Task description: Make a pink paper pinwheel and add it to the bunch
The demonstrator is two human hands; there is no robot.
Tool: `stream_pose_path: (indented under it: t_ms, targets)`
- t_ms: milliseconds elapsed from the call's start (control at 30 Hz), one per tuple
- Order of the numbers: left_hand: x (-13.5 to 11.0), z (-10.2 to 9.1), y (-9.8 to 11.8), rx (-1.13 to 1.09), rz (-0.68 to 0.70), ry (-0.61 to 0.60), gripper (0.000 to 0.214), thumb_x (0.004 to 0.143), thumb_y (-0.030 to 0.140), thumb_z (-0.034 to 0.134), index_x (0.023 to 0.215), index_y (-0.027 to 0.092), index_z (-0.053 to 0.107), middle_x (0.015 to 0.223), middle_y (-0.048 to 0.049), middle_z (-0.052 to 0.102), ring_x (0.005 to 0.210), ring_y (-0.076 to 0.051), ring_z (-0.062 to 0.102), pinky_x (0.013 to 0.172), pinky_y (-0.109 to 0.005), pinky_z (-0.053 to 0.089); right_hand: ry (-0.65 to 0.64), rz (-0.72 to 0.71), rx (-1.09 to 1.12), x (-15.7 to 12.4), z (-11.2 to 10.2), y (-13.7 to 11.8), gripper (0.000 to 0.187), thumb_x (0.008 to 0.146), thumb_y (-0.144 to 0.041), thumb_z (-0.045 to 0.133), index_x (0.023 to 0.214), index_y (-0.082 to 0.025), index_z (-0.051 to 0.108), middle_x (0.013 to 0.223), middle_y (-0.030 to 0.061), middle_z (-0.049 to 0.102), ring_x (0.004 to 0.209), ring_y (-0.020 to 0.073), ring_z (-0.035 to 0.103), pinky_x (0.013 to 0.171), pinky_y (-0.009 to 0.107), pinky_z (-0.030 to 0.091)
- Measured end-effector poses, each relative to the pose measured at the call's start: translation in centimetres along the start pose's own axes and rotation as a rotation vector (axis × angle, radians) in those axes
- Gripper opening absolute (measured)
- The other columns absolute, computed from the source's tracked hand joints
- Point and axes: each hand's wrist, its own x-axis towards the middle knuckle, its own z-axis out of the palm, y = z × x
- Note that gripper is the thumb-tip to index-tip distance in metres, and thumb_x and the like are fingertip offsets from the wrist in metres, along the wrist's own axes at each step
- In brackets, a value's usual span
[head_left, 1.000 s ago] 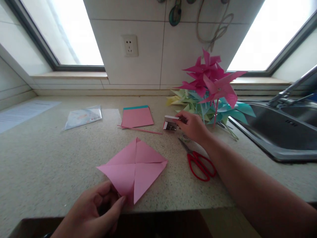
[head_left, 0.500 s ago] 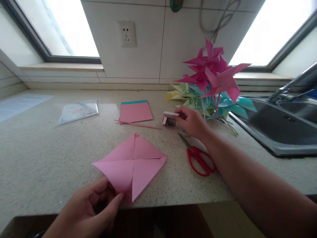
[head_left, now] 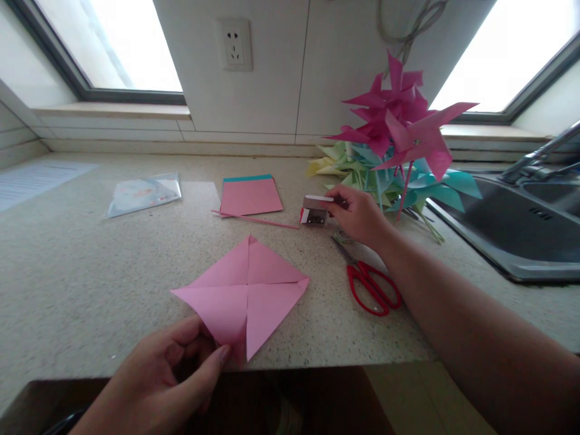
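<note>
My left hand (head_left: 176, 362) pinches the near corner of a pink square of paper (head_left: 274, 305). The paper is slit along its creases towards the centre, and that near flap bends up a little. Further off, my right hand (head_left: 356, 214) has its fingers on the raised flap of a small box (head_left: 313, 214), which stands on the counter with small dark metal bits inside. Just this side of that hand lie red-handled scissors (head_left: 372, 287), blades pointing away. A thin pink stick (head_left: 260, 219) rests left of the box, against a stack of pink and teal paper (head_left: 251, 194).
Finished paper pinwheels (head_left: 403, 121) in pink, blue, green and yellow lie at the back right, beside a steel sink (head_left: 489, 232). A clear plastic packet (head_left: 145, 195) and a printed sheet (head_left: 40, 181) lie at the left. The counter's front edge runs close to my left hand.
The view has shifted slightly, so everything sits a little higher and further right. Both hands keep their holds on the paper and the box.
</note>
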Motion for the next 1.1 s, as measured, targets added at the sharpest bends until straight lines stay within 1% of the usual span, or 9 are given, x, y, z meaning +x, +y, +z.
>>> stream_pose_path:
  t_ms: [167, 267, 367, 500, 600, 800, 867, 967, 1100]
  targets:
    - [-0.1, 0.0, 0.0, -0.032, -0.022, -0.016, 0.036, 0.081, 0.048, 0.073, 0.109, 0.025, 0.074, 0.093, -0.0061, 0.074, 0.076, -0.021, 0.067, 0.06, -0.024, 0.053, 0.007, 0.002, 0.003, 0.0, 0.0, 0.1, 0.011, 0.086, -0.029, 0.064, 0.088, -0.019, 0.068, 0.071, 0.0008, 0.064, 0.062, 0.0161, 0.053, 0.061, 0.03, 0.039]
    - [-0.2, 0.0, 0.1, -0.051, -0.036, -0.03, 0.035, 0.081, 0.043, 0.074, 0.11, 0.025, 0.074, 0.086, -0.0052, 0.074, 0.068, -0.018, 0.064, 0.056, -0.023, 0.051, -0.005, 0.024, 0.031, 0.1, -0.1, -0.1, 0.013, 0.086, -0.03, 0.062, 0.088, -0.019, 0.067, 0.072, 0.0006, 0.063, 0.063, 0.0158, 0.051, 0.061, 0.03, 0.038]
    - [-0.2, 0.0, 0.1, -0.032, -0.045, -0.014, 0.035, 0.081, 0.045, 0.074, 0.109, 0.024, 0.074, 0.077, -0.0042, 0.072, 0.059, -0.016, 0.059, 0.048, -0.021, 0.046, -0.071, 0.048, 0.062, 0.1, -0.3, -0.3, 0.013, 0.085, -0.031, 0.061, 0.085, -0.019, 0.066, 0.072, 0.0003, 0.062, 0.065, 0.0157, 0.05, 0.062, 0.03, 0.037]
    - [-0.1, 0.0, 0.0, 0.0, -0.039, 0.008, 0.037, 0.08, 0.049, 0.073, 0.109, 0.025, 0.073, 0.086, -0.0052, 0.074, 0.068, -0.017, 0.062, 0.051, -0.019, 0.047, -0.191, 0.065, 0.081, 0.0, -0.3, -0.3, 0.012, 0.083, -0.03, 0.061, 0.08, -0.019, 0.066, 0.071, 0.0001, 0.061, 0.066, 0.0165, 0.052, 0.063, 0.03, 0.039]
    - [0.0, 0.0, -0.1, -0.005, -0.063, 0.004, 0.037, 0.079, 0.048, 0.073, 0.107, 0.025, 0.074, 0.078, -0.004, 0.072, 0.058, -0.015, 0.056, 0.047, -0.019, 0.045, -0.236, 0.081, 0.1, 0.0, -0.2, 0.0, 0.012, 0.082, -0.028, 0.061, 0.087, -0.019, 0.066, 0.077, 0.0019, 0.065, 0.071, 0.0181, 0.056, 0.065, 0.031, 0.042]
    - [-0.2, 0.0, 0.1, -0.085, -0.036, 0.043, 0.032, 0.075, 0.041, 0.077, 0.103, 0.026, 0.076, 0.077, -0.0032, 0.073, 0.054, -0.015, 0.058, 0.045, -0.022, 0.047, -0.194, 0.099, 0.108, 0.0, -0.5, -0.2, 0.017, 0.086, -0.031, 0.058, 0.097, -0.02, 0.063, 0.085, 0.0036, 0.064, 0.071, 0.0178, 0.056, 0.064, 0.031, 0.043]
    - [-0.2, 0.0, 0.2, -0.086, -0.022, 0.046, 0.031, 0.074, 0.04, 0.078, 0.102, 0.026, 0.076, 0.076, -0.0027, 0.073, 0.056, -0.016, 0.059, 0.048, -0.023, 0.05, -0.174, 0.053, 0.088, 0.0, -0.9, -0.8, 0.017, 0.085, -0.032, 0.061, 0.097, -0.021, 0.06, 0.087, 0.0032, 0.063, 0.068, 0.0161, 0.055, 0.062, 0.03, 0.043]
    - [-0.2, 0.1, 0.4, -0.084, -0.029, 0.014, 0.03, 0.075, 0.041, 0.078, 0.102, 0.026, 0.076, 0.079, -0.0032, 0.074, 0.064, -0.019, 0.064, 0.054, -0.025, 0.054, -0.193, -0.12, -0.003, -0.3, -1.7, -1.8, 0.014, 0.085, -0.029, 0.065, 0.095, -0.021, 0.06, 0.094, 0.0041, 0.059, 0.071, 0.0159, 0.056, 0.064, 0.03, 0.044]
    - [-0.2, 0.2, 0.8, -0.091, 0.001, 0.002, 0.031, 0.079, 0.042, 0.075, 0.105, 0.024, 0.075, 0.081, -0.0052, 0.074, 0.07, -0.021, 0.068, 0.06, -0.027, 0.058, -0.301, -0.305, -0.156, -0.6, -2.5, -2.9, 0.005, 0.088, -0.027, 0.067, 0.089, -0.022, 0.069, 0.107, 0.0069, 0.058, 0.097, 0.0218, 0.059, 0.087, 0.036, 0.046]
